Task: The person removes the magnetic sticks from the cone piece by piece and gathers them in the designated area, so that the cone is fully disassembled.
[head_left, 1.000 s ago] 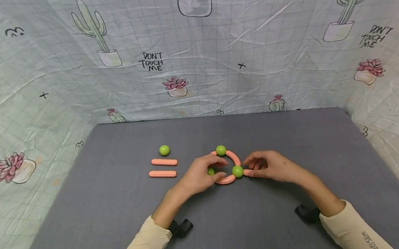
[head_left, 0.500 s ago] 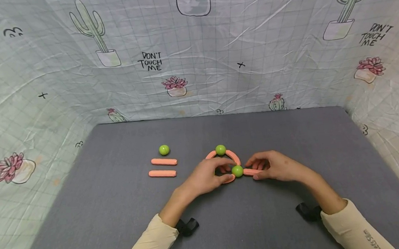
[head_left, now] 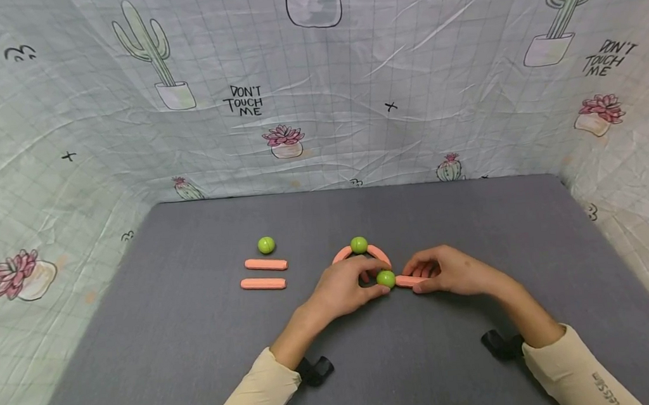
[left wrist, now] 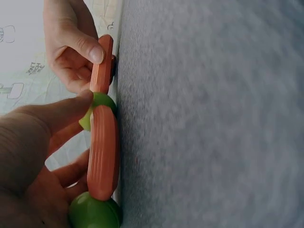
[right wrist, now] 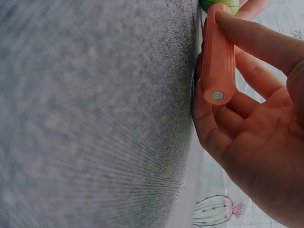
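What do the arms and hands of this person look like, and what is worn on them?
Both the left hand and the right hand are bare, without gloves. The left sleeve and right sleeve are cream and creased. The right one bears small dark lettering. A black wrist mount shows near each cuff, left and right.

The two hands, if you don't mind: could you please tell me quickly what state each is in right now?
Left hand: closed, pinching the green ball.
Right hand: closed, holding the straight orange stick beside that ball.
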Motion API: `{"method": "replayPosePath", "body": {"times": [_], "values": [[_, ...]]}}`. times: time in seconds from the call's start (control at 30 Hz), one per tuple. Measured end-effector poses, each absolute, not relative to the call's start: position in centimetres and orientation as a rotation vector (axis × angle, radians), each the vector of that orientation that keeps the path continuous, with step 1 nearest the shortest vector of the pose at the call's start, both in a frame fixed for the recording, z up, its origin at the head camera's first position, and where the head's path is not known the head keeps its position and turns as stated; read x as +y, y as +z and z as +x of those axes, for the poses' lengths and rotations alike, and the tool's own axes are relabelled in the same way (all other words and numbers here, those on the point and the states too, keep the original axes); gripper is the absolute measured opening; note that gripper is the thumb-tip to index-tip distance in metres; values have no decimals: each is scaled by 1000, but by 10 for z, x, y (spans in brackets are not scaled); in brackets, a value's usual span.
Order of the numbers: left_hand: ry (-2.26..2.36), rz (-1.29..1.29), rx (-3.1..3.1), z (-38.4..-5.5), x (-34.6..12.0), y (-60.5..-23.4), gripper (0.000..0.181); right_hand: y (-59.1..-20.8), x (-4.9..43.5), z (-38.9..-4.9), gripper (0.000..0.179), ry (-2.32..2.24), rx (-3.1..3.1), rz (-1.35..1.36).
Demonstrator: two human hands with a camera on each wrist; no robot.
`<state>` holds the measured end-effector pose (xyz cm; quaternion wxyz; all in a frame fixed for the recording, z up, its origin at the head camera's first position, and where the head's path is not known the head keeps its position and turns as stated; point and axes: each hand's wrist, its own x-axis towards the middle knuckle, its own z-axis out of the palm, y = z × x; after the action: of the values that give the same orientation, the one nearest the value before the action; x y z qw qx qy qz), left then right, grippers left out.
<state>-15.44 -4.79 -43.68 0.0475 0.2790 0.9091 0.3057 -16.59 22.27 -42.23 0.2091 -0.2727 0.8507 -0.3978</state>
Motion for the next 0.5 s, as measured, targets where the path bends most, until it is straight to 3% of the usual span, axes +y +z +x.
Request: {"method": "replayPosePath", "body": {"times": [0.5], "values": [[994, 833, 2742, -156, -47, -438, 29, -424, 226, -168, 24, -1130, 2359, -744]]}}
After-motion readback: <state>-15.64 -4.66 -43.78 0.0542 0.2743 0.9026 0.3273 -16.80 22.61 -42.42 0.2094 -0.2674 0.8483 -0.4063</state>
